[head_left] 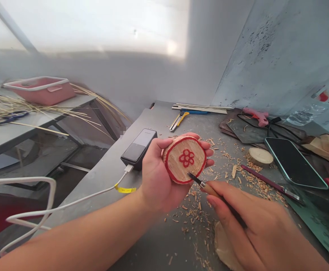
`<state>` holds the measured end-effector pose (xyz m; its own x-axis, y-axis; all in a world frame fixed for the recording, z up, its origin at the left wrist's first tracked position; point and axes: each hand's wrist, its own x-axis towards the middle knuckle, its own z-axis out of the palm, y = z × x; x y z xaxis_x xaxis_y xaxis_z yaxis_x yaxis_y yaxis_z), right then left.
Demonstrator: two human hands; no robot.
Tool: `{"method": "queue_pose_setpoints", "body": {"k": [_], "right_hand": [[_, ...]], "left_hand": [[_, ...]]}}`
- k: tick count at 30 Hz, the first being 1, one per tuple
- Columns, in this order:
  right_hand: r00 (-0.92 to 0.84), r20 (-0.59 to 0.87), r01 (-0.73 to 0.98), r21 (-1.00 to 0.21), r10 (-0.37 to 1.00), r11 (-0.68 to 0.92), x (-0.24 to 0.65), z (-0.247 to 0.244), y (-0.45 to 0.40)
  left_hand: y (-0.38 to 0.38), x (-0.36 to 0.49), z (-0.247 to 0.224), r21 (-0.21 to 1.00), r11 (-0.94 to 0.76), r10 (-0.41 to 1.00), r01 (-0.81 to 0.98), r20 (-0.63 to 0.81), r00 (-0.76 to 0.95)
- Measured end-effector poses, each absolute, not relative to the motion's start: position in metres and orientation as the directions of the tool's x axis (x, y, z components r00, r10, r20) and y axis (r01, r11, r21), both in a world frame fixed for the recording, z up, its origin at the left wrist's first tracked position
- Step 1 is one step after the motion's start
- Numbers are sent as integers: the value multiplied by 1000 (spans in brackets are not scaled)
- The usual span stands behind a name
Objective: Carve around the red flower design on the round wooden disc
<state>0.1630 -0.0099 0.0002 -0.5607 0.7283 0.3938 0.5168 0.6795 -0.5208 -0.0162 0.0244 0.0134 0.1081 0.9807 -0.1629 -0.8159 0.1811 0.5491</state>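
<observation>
A round wooden slice (175,162) with a red rim and a red flower outline at its centre rests in my left hand (160,184), fingers curled round its far edge and thumb at its left side. My right hand (246,214) is closed round the handle of a carving tool (209,189). The tool's dark metal tip meets the lower part of the slice's face, just below the flower. Wood shavings (197,214) lie scattered on the grey table (142,237) beneath and to the right of my hands.
Left of the slice lies a power bank (139,146) with a white cable (91,194). Cutters (179,120) lie behind. To the right are a phone (294,162), a purple knife (266,180), a small wood slice (259,156), a pink glue gun (257,116) and a bottle (319,98).
</observation>
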Motion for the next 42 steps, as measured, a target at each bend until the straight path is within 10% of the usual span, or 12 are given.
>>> {"method": "queue_pose_setpoints", "body": {"k": [20, 42], "right_hand": [[-513, 156, 636, -591, 844, 495, 168, 18, -15], [-488, 281, 642, -525, 826, 558, 157, 9, -18]], "left_hand": [[22, -18, 19, 497, 160, 987, -853, -70, 145], [20, -17, 18, 393, 258, 963, -882, -176, 204]]}}
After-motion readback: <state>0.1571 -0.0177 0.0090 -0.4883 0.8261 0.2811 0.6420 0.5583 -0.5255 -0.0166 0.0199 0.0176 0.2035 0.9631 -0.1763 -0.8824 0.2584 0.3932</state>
